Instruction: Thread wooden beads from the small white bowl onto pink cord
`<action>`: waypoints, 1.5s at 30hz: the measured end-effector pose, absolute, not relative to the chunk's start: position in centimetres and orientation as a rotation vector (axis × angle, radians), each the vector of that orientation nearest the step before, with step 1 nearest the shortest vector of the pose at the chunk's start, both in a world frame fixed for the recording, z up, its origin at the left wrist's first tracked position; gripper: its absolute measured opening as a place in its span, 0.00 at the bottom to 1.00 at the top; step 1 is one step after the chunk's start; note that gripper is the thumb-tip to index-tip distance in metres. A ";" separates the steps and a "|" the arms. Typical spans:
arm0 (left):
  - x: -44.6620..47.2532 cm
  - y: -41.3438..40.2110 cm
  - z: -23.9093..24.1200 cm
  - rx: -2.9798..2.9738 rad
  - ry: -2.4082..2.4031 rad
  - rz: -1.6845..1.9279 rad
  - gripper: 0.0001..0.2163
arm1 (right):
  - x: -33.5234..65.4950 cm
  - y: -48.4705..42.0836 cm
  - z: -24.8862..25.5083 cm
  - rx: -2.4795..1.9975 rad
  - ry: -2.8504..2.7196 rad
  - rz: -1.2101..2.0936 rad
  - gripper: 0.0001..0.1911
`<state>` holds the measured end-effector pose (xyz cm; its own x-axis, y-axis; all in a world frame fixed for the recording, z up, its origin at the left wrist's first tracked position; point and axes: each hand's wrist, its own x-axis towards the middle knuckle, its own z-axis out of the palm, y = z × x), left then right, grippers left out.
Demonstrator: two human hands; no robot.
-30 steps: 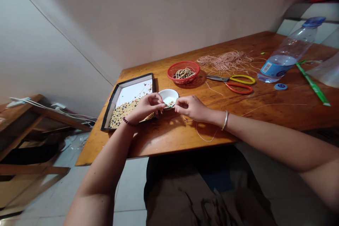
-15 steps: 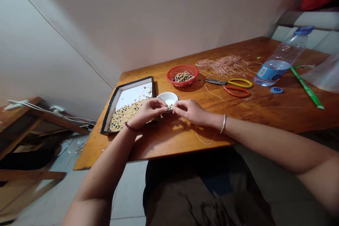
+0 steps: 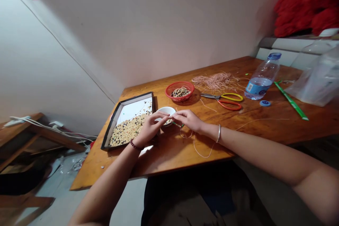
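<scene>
**Bead strand at bowl, both grips pinched**

Short strand of green & dark beads (image 3: 177, 124) sits just under R hand (image 3: 188, 120) fingers, beside small white bowl (image 3: 165, 110) on desk (image 3: 164, 159). Both grips pinched, fingertips nearly meeting at bowl rim; what they hold too small to tell. L hand (image 3: 150, 129) angled in over black-rimmed tray (image 3: 116, 122) of loose beads (image 3: 127, 130). Thin cord (image 3: 194, 144) loops below R wrist.

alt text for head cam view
Left hand and right hand meet over a white bowl on a wooden table, a short bead strand beneath the right fingers. Nearby lie a black-rimmed tray of loose beads, a red basket, peach cord, and scissors with yellow and orange handles.
</scene>
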<state>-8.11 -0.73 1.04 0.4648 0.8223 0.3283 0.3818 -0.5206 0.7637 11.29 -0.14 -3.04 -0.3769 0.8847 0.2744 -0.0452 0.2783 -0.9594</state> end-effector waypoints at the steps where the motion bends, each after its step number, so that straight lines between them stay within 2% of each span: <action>1: -8.1 -0.8 1.0 2.132 0.979 0.927 0.11 | 11.3 -0.2 -3.0 -0.776 -1.647 1.254 0.20; 9: -7.9 -1.0 0.1 2.266 1.005 0.937 0.11 | 11.9 -0.5 -3.1 -0.700 -1.835 1.236 0.19; 14: -7.1 -1.9 -0.9 2.369 1.277 1.280 0.10 | 12.0 -0.2 -2.4 -0.716 -1.636 1.317 0.18; 20: -5.7 -3.2 -2.0 2.623 1.314 1.011 0.11 | 11.9 -0.2 -1.8 -0.774 -1.262 1.322 0.16; 31: -5.4 -3.3 -2.2 2.492 1.421 1.079 0.11 | 12.0 -0.3 -1.7 -0.834 -1.141 1.384 0.17; 33: -5.5 -3.1 -2.0 2.489 1.427 1.077 0.11 | 12.6 0.1 -1.5 -0.814 -1.145 1.479 0.20; 37: -5.7 -2.9 -1.5 2.621 1.337 1.040 0.10 | 13.9 0.8 -1.1 -0.720 -1.187 1.702 0.31; 45: -5.3 -3.2 -1.1 2.822 1.112 0.857 0.12 | 14.2 0.3 -0.3 -0.676 -1.395 1.751 0.42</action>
